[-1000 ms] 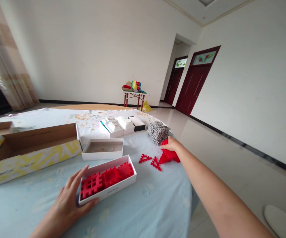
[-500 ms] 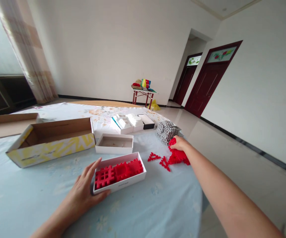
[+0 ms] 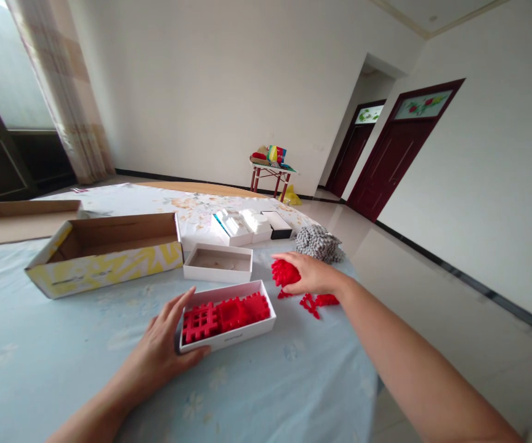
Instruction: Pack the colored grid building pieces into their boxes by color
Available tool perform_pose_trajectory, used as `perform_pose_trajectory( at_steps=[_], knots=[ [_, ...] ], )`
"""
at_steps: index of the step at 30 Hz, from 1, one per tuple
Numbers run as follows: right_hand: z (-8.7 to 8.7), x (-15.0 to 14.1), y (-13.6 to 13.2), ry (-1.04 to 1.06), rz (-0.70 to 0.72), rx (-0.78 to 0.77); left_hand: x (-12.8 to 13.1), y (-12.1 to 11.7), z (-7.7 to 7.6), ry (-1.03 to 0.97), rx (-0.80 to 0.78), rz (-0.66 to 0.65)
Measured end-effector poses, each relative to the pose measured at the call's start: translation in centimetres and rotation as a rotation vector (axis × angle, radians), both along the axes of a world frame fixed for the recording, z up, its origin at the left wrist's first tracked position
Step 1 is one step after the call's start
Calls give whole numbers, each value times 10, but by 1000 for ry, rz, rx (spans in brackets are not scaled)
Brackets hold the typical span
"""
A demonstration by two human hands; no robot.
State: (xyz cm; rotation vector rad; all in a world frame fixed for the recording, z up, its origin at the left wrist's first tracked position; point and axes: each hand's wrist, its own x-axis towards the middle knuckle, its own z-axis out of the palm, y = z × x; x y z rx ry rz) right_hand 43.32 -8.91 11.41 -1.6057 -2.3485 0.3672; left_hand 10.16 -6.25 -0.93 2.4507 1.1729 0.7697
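Observation:
My left hand [image 3: 162,352] rests against the left end of a shallow white box [image 3: 242,334], thumb and fingers apart round its corner. Red lattice blocks [image 3: 223,315] fill that box. My right hand [image 3: 310,274] is closed on a bunch of red plastic pieces [image 3: 283,271], held just above the table to the right of the box. A few loose red triangle pieces [image 3: 318,301] lie on the cloth under my wrist.
An empty white tray [image 3: 218,269] sits behind the box. A long yellow-patterned cardboard box [image 3: 104,266] stands at the left. Small white and black boxes [image 3: 252,226] and a grey beaded heap [image 3: 318,242] lie further back. The table edge [image 3: 362,344] drops off at the right.
My right hand lifted a bunch of red pieces from the pile by the grey heap and carried them left toward the white box. My left hand stayed on the box.

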Motion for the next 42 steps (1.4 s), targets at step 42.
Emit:
perform_pose_trajectory(
  at_steps=[42],
  knots=[
    [-17, -56, 19, -86, 252, -211, 3, -5, 5, 5, 5, 1]
  ],
)
